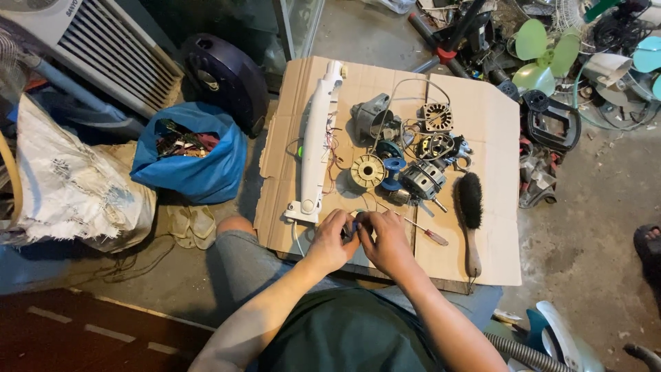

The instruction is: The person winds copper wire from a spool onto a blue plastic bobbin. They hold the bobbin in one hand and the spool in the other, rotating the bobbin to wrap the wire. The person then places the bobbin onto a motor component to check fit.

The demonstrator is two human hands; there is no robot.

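Cardboard sheet (482, 124) carries the parts. Left hand (332, 242) and right hand (387, 241) pinch a small blue part (352, 226) between them. At two o'clock from the hands lies a screwdriver (427, 233), a brush (471, 213) beyond it.

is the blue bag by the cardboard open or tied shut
Open: the blue bag has its mouth spread wide, showing a jumble of small parts inside.

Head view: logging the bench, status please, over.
Left hand and right hand both pinching a small blue part. Over cardboard sheet. Screwdriver beside right hand; nothing blocking.
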